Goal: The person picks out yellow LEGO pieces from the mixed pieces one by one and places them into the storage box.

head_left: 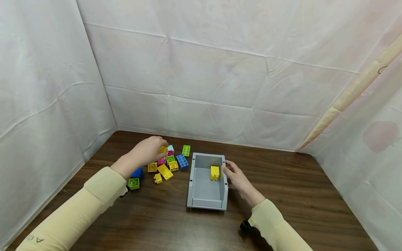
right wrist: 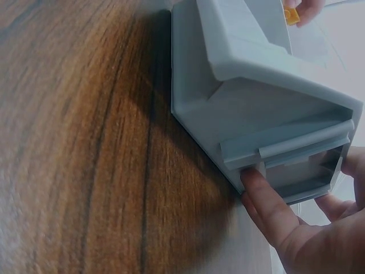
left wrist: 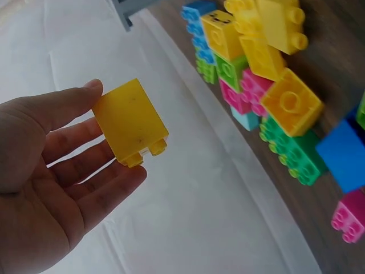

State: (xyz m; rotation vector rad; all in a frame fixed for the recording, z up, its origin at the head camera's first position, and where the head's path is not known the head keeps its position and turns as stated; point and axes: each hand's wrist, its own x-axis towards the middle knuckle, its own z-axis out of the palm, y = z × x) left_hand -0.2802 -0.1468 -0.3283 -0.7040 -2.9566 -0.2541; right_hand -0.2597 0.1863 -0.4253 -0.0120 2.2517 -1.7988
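My left hand [head_left: 148,149] pinches a yellow toy brick [left wrist: 132,122] between thumb and fingers, raised over the far side of a brick pile. In the left wrist view its two studs point toward the lower right. My right hand [head_left: 239,179] grips the right wall of a grey open bin [head_left: 207,203], thumb over the rim and fingers against the outer side. Inside the bin, by that wall, stands a yellow brick block [head_left: 215,173]. Fingertips of the right hand press at a ledge on the bin's side [right wrist: 296,140] in the right wrist view.
Left of the bin lie several loose bricks: a blue one [head_left: 182,161], a lime one [head_left: 186,150], a flat yellow one [head_left: 165,172] and a pink one [head_left: 161,161]. A green brick [head_left: 134,183] lies nearest the left forearm. White cloth walls [head_left: 201,69] bound the brown table [head_left: 282,195].
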